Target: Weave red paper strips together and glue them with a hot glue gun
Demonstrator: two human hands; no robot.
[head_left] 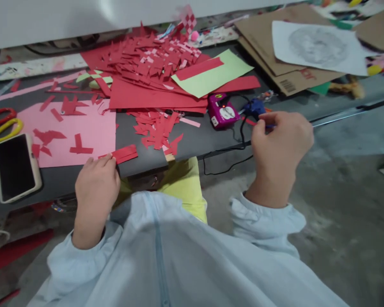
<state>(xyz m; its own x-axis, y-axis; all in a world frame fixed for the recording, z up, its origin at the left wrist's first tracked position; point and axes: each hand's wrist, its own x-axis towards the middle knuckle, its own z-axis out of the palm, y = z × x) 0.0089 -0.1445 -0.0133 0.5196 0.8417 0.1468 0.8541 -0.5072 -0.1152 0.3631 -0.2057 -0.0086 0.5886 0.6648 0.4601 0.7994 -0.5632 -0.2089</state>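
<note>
Near the table's front edge, my left hand (97,183) has its fingers closed on a folded red paper strip (125,154), which sticks out to their right. My right hand (281,138) is raised at the table edge in a pinch. Between its thumb and forefinger shows a thin blue stick (270,126); most of it is hidden. Just left of that hand are a small dark blue object (256,106) and a purple box-shaped device (223,111) with a black cable. A pink sheet (99,123) with cut red paper shapes lies beyond my left hand.
A phone (15,168) and scissors (6,128) lie at the left. Red scraps (158,130) and a heap of cut red paper (137,59) cover the middle. A pale green sheet (211,79), cardboard (290,81) and a printed white sheet (281,38) lie farther right.
</note>
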